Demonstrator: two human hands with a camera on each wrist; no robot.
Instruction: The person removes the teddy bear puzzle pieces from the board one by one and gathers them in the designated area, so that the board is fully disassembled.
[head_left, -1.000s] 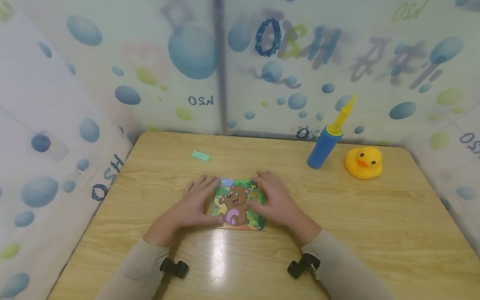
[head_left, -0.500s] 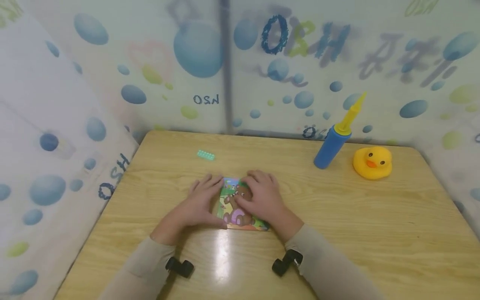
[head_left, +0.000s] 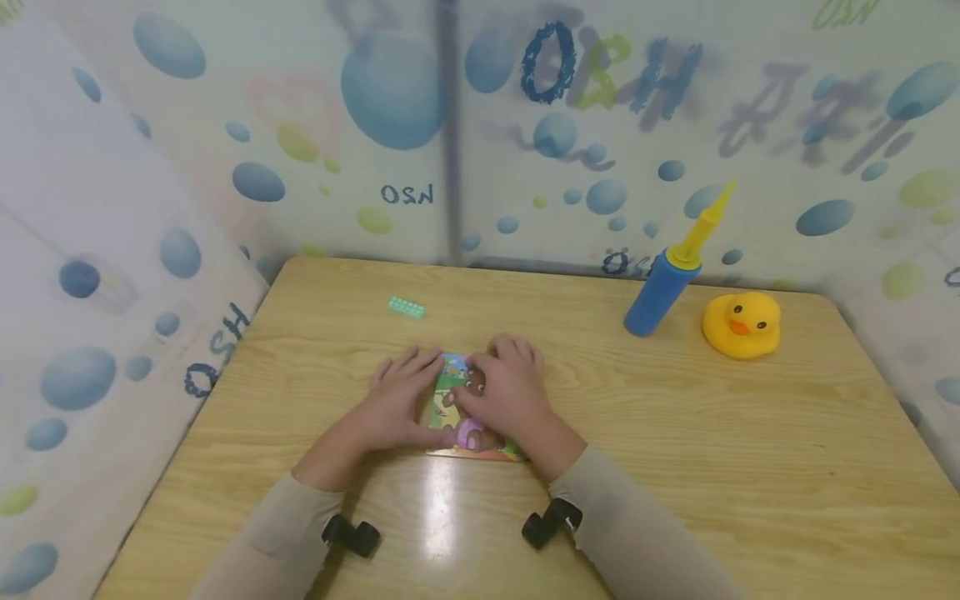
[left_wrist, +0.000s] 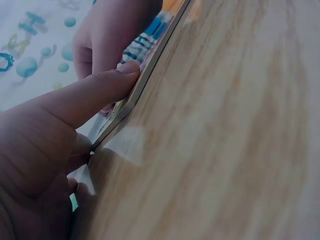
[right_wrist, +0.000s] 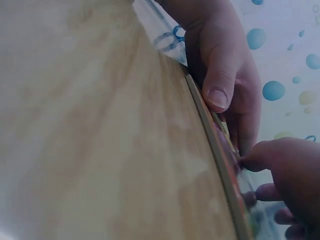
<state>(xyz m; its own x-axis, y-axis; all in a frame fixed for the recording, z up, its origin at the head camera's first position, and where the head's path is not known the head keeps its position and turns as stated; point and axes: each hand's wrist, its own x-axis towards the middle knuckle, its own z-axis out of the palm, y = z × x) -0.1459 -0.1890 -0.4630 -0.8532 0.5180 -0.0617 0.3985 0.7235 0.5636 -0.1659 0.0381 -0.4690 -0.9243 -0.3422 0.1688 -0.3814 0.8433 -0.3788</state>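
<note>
Your wooden table (head_left: 675,433) is the biggest thing here, a smooth, pale, grained top with rounded corners and enough gloss to throw a glare patch just on your side of the puzzle board (head_left: 459,392). That board, a thin flat square printed with a cartoon bear, lies flat on the table near the middle, and everything else can be placed from it.

Your left hand (head_left: 401,404) lies along the board's left edge with the fingers straight and close together; the left wrist view shows the thumb (left_wrist: 95,92) pressed against the board's thin edge (left_wrist: 150,65), which looks like a way to keep it from sliding. Your right hand (head_left: 502,392) covers most of the picture from the right, fingers curled, their tips bearing down on the bear; the right wrist view shows a fingertip (right_wrist: 250,161) touching the printed face. Whether it pinches a loose piece I cannot tell.

Far behind the board to the right a blue cylindrical pump (head_left: 663,283) with a yellow tapered nozzle stands leaning, and just right of it sits a rounded, glossy yellow rubber duck (head_left: 741,323). Behind the board to the left lies a small studded teal brick (head_left: 406,307).
</note>
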